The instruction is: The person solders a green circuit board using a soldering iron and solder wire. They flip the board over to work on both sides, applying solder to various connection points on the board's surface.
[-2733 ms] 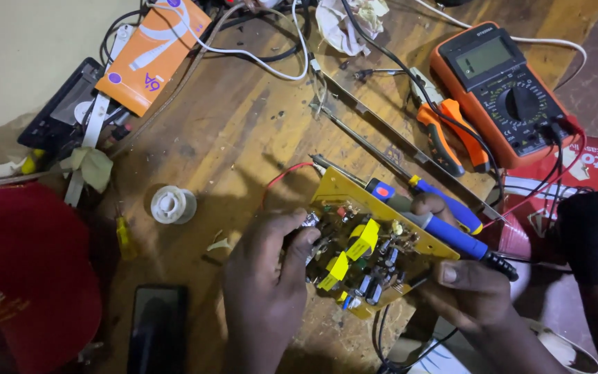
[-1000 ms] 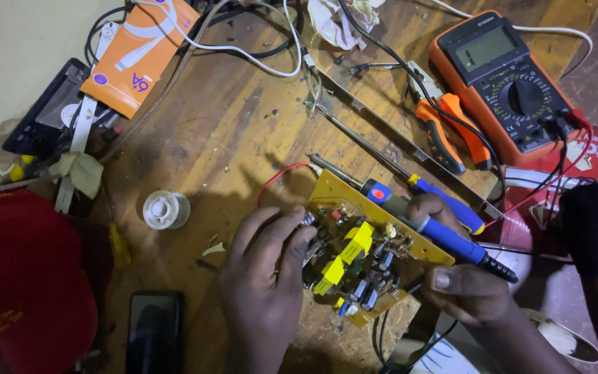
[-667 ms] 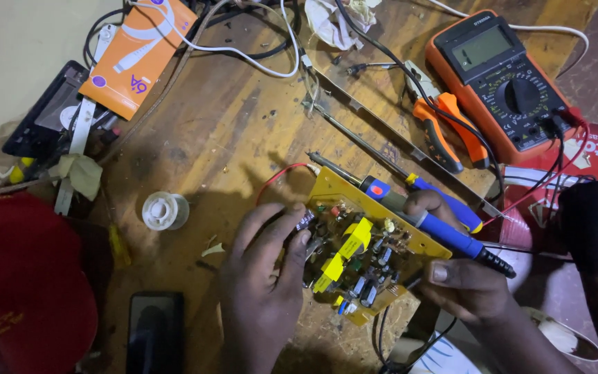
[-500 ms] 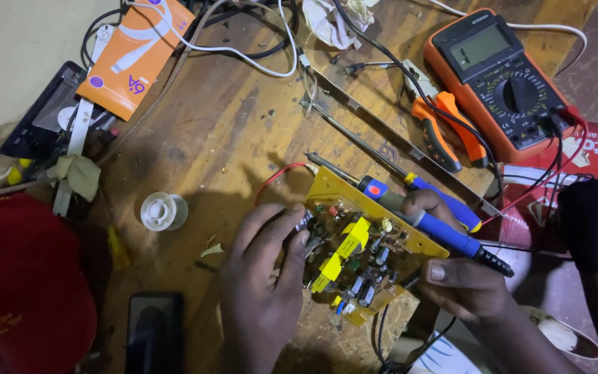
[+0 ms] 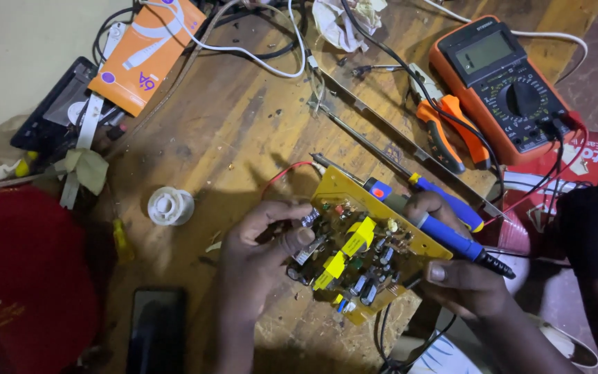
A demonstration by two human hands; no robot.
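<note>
- While the left hand (image 5: 261, 242) pinches the left edge of the yellow rectangular circuit board (image 5: 361, 256), fingers curl around small components there; board sits tilted, near frame centre, over the scarred wooden workbench (image 5: 243, 125).
- Right hand (image 5: 461, 284) grasps the blue-handled soldering iron (image 5: 427, 221); fingers closed around the handle, thumb at the black end. Iron lies across the board's top edge, tip pointing to 10 o'clock.
- Red wire (image 5: 282, 173) leaves the board's top corner toward 9 o'clock.
- White solder spool (image 5: 170, 206) at 9 o'clock from the board, well apart.
- Black phone (image 5: 155, 339) at 7 o'clock, flat on the bench.
- Orange digital multimeter (image 5: 503, 86) at 1 o'clock, black leads plugged in.
- Orange-handled pliers (image 5: 448, 131) just left of the meter.
- Long metal strip (image 5: 382, 125) runs diagonally between board and pliers.
- Orange flat box (image 5: 148, 55) at 11 o'clock, white cable beside it.
- Red cloth (image 5: 29, 277) at the far left edge.
</note>
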